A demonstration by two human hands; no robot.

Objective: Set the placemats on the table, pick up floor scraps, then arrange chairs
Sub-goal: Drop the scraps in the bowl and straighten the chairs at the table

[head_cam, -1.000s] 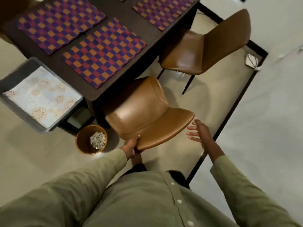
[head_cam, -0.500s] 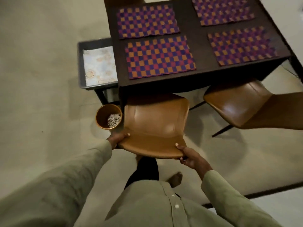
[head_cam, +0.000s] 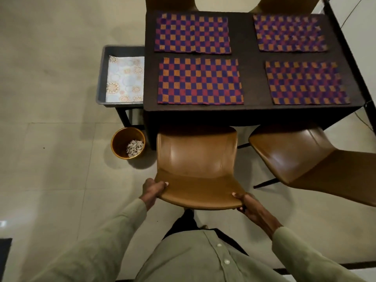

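A person in an olive button-up shirt (head_cam: 203,259) stood over a tan chair (head_cam: 196,159), the left hand (head_cam: 152,190) curled around the left corner of its backrest top and the right hand (head_cam: 252,208) wrapped around the right corner, thumbs lying on the leather. The chair faced a dark table (head_cam: 247,58), the front of its seat tucked just under the near edge. To the right, a second tan chair (head_cam: 295,157) stood turned at an angle, its seat near the table's near right corner and its back swung out toward the right. Pale, glossy floor tiles (head_cam: 50,159) spread around the furniture. On the floor just left of the gripped chair sat a small round orange bin (head_cam: 120,139) holding a heap of pale scraps (head_cam: 134,147). Four checked orange-and-purple placemats (head_cam: 200,81) lay flat on the tabletop in two rows of two, apart from one another. Against the table's left side stood a grey tray (head_cam: 101,74) on a dark stand, lined with a floral-patterned sheet (head_cam: 125,80). Beyond the far edge, the tops of two more tan chairs (head_cam: 169,4) showed.
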